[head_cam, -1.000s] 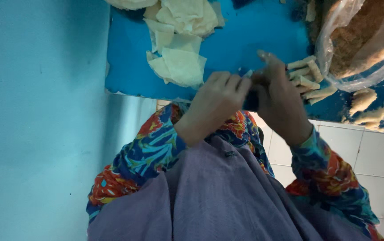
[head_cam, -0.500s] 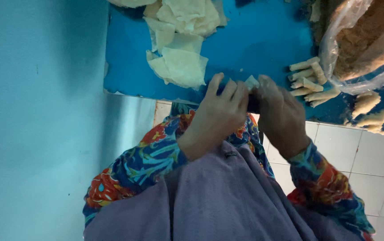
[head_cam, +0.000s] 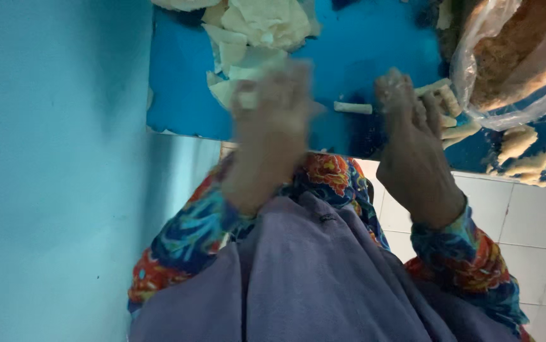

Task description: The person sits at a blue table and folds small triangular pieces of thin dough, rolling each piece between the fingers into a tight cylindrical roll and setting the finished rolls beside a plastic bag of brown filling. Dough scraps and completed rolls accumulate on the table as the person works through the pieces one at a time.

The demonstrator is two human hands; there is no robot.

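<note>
A small pale rolled pastry [head_cam: 352,107] lies on the blue board [head_cam: 374,50] between my hands. My right hand [head_cam: 412,136] rests flat just right of it, fingers spread, fingertips near the roll's end and over a pile of finished rolls [head_cam: 448,114]. It grips nothing. My left hand [head_cam: 271,120] is blurred by motion, fingers apart and holding nothing, at the near edge of a heap of thin pale wrapper sheets [head_cam: 257,35]. Floral sleeves and a grey-purple garment fill the bottom of the view.
A clear plastic bag of brown crumbly filling [head_cam: 517,57] sits at the right edge of the board. More pale dough pieces [head_cam: 517,142] lie beyond it. A light blue wall [head_cam: 51,171] is on the left, with white floor tiles [head_cam: 533,215] below right.
My hands were together, working a roll between them. They have now separated: the roll lies on the board, the left hand has swung towards the wrapper sheets, and the right stays by the rolls.
</note>
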